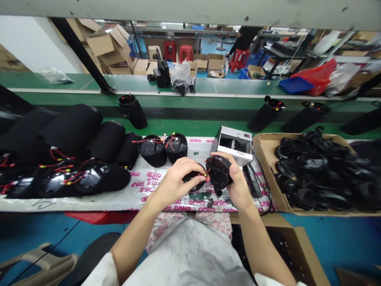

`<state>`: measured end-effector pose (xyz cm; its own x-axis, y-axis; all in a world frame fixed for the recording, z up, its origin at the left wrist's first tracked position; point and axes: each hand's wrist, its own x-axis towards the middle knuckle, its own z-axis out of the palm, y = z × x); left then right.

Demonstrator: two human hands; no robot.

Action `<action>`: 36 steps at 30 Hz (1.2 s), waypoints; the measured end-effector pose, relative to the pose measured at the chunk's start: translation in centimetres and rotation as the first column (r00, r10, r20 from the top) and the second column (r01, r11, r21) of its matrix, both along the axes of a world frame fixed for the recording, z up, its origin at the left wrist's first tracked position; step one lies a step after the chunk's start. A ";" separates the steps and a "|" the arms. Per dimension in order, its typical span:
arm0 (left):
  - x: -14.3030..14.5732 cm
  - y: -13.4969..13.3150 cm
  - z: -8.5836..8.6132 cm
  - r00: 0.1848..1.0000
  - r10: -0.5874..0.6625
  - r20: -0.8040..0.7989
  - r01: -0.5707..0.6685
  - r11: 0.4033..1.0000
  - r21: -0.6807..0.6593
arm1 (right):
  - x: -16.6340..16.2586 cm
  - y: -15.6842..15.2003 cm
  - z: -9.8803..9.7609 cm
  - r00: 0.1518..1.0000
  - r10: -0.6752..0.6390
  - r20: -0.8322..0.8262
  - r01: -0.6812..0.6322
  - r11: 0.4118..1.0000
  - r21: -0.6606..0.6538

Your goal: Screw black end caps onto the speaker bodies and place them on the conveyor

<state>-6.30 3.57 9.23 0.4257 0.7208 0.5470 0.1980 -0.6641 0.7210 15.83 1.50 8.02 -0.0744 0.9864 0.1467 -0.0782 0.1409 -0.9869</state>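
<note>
My right hand (236, 178) grips a round black plastic cap (218, 173) by its edge, tilted up with its inner side towards me. The fingers of my left hand (183, 176) are pinched on a small wire connector (206, 176), right beside the cap. Partly covered by my left hand, a black cloth-covered cylinder (195, 183) stands on the printed sheet (166, 198). Two more black cylinders (151, 147) with red wires on top stand just beyond my left hand. A silver-grey box-shaped device (235, 143) sits behind my right hand.
To the right, a cardboard tray (268, 167) is heaped with black plastic parts (321, 171). Many black cylinders (68, 131) with loose wires lie at the left. A black cable (269, 190) runs beside the device. Several cylinders (133, 111) stand along the green conveyor (190, 126).
</note>
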 end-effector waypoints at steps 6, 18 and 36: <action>1.8 -0.4 -0.2 0.984 0.170 0.058 -0.165 0.982 -0.089 | 0.3 -0.5 0.2 1.000 0.018 -0.007 -0.017 0.999 0.030; 2.6 -0.7 0.5 0.966 0.256 0.020 -0.255 0.966 -0.048 | 0.5 -0.8 1.3 0.989 -0.101 0.110 0.076 0.973 0.216; 2.0 -0.3 -0.3 0.984 0.166 0.071 -0.169 0.985 0.041 | 0.0 -0.2 0.9 0.979 -0.120 0.162 0.085 0.975 0.205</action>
<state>-4.34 3.31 8.98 0.2623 0.7519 0.6049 0.2612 -0.6587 0.7056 15.88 1.26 8.93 -0.0155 0.9432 0.3319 0.1162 0.3314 -0.9363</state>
